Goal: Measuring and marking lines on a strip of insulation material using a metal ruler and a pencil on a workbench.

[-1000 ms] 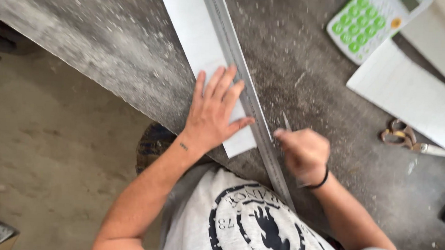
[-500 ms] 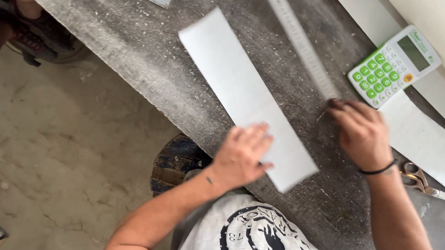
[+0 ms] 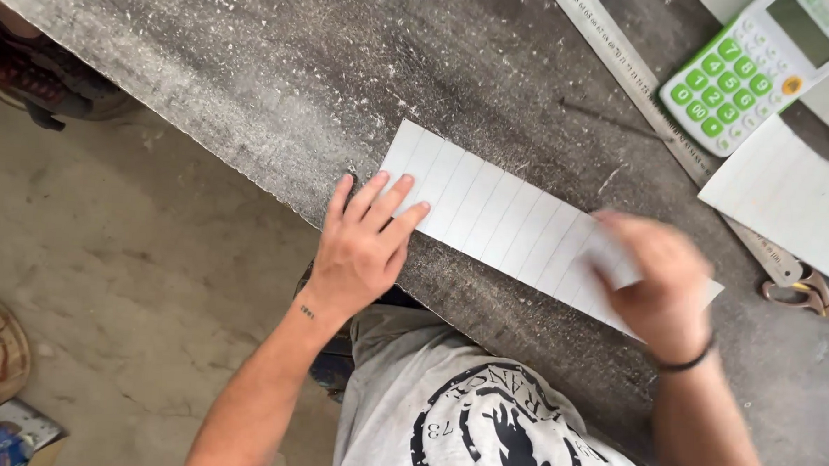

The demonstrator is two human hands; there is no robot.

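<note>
A long white paper strip (image 3: 498,218) with ruled cross lines lies slanted on the dusty grey table (image 3: 255,62), near its front edge. My left hand (image 3: 364,245) rests flat with spread fingers, its fingertips pressing the strip's left end. My right hand (image 3: 656,278) is blurred with motion over the strip's right end, and its fingers appear to pinch a lifted edge of the paper. That end of the strip is partly hidden under the hand.
A long metal ruler (image 3: 623,47) runs diagonally at the upper right. Beside it lie a white calculator (image 3: 751,70) with green keys and a white sheet (image 3: 792,200). Scissors (image 3: 812,295) sit at the right edge. A thin dark rod (image 3: 611,120) lies near the ruler. Concrete floor (image 3: 110,277) shows at the left.
The ruler, which lay on the strip a second ago, now sits apart at the upper right. The lined face of the strip now shows. My right hand moved onto its right end.
</note>
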